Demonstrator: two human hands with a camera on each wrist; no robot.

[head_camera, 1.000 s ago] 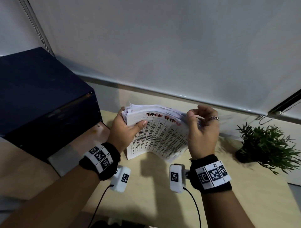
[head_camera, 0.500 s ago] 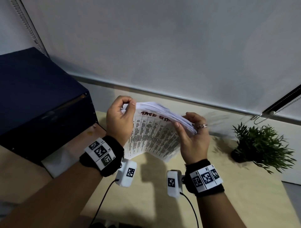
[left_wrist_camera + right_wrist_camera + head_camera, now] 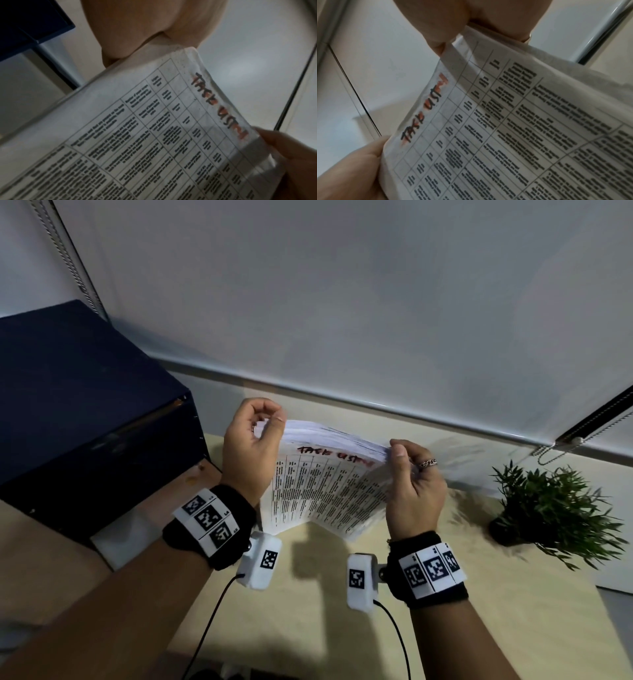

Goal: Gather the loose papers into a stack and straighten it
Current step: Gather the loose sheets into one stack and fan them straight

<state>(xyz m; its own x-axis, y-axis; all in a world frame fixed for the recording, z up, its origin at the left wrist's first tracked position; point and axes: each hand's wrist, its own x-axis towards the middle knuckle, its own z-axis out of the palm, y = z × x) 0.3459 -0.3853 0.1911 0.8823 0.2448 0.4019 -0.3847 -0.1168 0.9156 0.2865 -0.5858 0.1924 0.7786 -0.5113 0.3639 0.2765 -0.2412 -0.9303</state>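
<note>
A thick stack of printed papers stands on its lower edge on the light wooden table, leaning toward me; its front sheet carries a table of text and a red handwritten heading. My left hand grips the stack's upper left corner, fingers curled over the top edge. My right hand grips the upper right corner, thumb against the front sheet. The left wrist view shows the front sheet close up with the left palm behind its corner. The right wrist view has the same sheet pinched by the right thumb.
A dark blue box stands on the table at the left, close to my left hand. A small green potted plant sits at the right. A white roller blind hangs behind the table.
My left hand shifted from the stack's left side up to its top left corner. My right hand came down onto the top right corner. The stack looks more squared.
</note>
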